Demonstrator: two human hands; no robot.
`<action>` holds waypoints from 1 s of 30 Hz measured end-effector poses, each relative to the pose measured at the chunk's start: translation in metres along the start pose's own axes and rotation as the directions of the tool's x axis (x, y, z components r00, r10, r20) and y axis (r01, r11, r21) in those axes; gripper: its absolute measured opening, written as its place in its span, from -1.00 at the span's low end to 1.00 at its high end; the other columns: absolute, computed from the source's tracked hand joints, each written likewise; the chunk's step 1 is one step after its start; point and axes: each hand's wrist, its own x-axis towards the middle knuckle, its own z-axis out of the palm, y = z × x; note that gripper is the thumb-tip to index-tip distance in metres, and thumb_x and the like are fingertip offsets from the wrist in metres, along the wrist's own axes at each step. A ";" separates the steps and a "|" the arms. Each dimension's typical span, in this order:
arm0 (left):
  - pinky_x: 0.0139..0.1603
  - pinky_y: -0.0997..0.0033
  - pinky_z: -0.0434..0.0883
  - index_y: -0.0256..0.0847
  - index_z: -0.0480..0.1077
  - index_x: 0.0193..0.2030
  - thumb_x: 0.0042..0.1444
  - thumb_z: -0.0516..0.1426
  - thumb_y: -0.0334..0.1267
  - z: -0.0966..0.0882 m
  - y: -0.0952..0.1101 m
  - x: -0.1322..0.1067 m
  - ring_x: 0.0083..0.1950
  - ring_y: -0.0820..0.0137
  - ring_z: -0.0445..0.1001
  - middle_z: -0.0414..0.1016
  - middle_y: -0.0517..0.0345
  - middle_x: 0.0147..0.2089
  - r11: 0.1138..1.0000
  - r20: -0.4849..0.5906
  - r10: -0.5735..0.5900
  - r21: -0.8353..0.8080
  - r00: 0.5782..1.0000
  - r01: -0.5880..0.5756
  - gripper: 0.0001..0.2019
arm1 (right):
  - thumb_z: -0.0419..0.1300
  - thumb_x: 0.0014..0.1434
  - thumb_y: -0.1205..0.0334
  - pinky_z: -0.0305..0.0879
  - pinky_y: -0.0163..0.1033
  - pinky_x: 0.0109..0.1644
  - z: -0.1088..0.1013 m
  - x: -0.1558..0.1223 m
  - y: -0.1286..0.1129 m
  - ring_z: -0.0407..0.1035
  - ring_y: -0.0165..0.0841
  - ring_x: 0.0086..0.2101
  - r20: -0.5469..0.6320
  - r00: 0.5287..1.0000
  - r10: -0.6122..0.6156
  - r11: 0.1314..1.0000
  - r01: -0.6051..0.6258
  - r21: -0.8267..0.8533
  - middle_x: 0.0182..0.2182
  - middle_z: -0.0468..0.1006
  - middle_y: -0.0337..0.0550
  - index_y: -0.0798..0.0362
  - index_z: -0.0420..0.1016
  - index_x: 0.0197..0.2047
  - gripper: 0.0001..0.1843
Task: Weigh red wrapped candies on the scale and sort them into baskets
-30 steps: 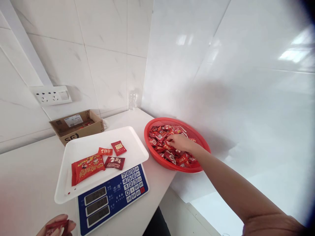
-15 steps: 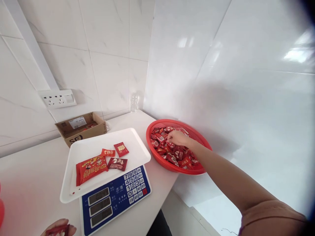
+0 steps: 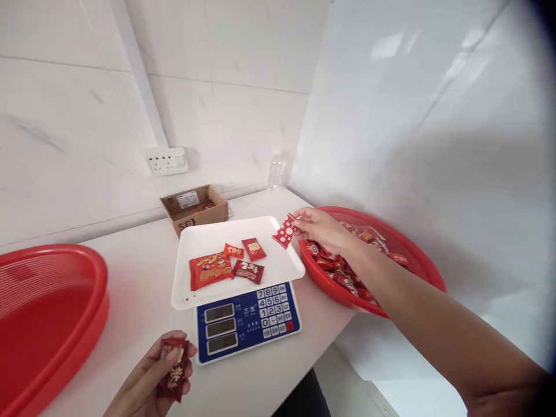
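Between the thumb and fingers of my right hand (image 3: 324,229) is a red candy packet with white dots (image 3: 285,231), held over the right edge of the white scale tray (image 3: 185,246). My left hand (image 3: 152,373) grips a dark red candy packet (image 3: 174,370) in front of the scale (image 3: 247,321). On the tray lie a large red packet (image 3: 211,270), a small orange-red packet (image 3: 234,251), a red packet (image 3: 253,249) and a dark red packet (image 3: 248,271). Under my right forearm, the red basket (image 3: 428,284) holds many red candy packets (image 3: 334,266).
A large red basin (image 3: 87,324) stands at the left. Behind the tray is an open cardboard box (image 3: 200,217), with a clear plastic bottle (image 3: 275,172) near the wall corner. A socket panel (image 3: 167,161) is on the tiled wall.
My right hand has come up out of the basket with the dotted packet and moved to the tray's edge. My left hand, with its packet, shows more fully. The view has swung left.
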 end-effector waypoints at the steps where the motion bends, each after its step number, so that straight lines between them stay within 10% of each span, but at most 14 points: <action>1: -0.55 0.53 0.37 -0.13 0.48 -0.32 -0.27 0.40 -0.22 0.001 0.001 -0.003 -0.50 0.47 0.39 0.54 0.20 -0.41 1.000 -0.002 0.017 -0.006 1.000 -0.017 -0.68 | 0.07 0.21 0.35 0.49 -0.27 -0.22 0.015 0.005 -0.005 0.46 -0.45 -0.41 0.036 0.999 -0.003 1.000 0.002 0.023 -0.38 0.53 -0.19 0.02 0.32 -0.21 -0.92; 9: -0.49 0.47 0.36 -0.18 0.46 -0.28 -0.28 0.39 -0.13 -0.005 0.003 -0.016 -0.46 0.45 0.38 0.49 0.16 -0.39 1.000 -0.082 0.010 0.014 0.997 -0.009 -0.61 | 0.07 0.21 0.38 0.48 -0.21 -0.25 0.093 0.036 -0.021 0.49 -0.41 -0.38 0.190 0.981 -0.042 0.986 0.071 -0.149 -0.19 0.53 -0.05 0.08 0.29 0.04 -0.69; 15: -0.45 0.49 0.37 -0.15 0.46 -0.31 -0.25 0.37 -0.10 -0.006 0.002 -0.018 -0.42 0.46 0.35 0.49 0.19 -0.37 1.000 -0.038 -0.009 0.025 0.999 0.010 -0.65 | 0.17 0.12 0.36 0.25 -0.11 0.05 0.085 0.020 -0.004 0.39 -0.24 -0.09 0.247 0.956 -0.160 0.853 0.260 -0.452 -0.01 0.48 -0.03 0.05 0.42 -0.03 -0.68; 30: -0.42 0.50 0.35 -0.13 0.44 -0.26 -0.12 0.32 -0.10 -0.002 -0.002 -0.014 -0.39 0.47 0.34 0.46 0.19 -0.33 0.997 0.056 -0.045 0.062 0.997 0.041 -0.71 | 0.22 0.09 0.11 0.23 -0.13 -0.10 0.092 -0.037 -0.002 0.34 -0.13 -0.05 0.366 0.921 -0.132 0.695 0.349 -0.628 -0.06 0.49 -0.05 -0.03 0.42 -0.03 -0.65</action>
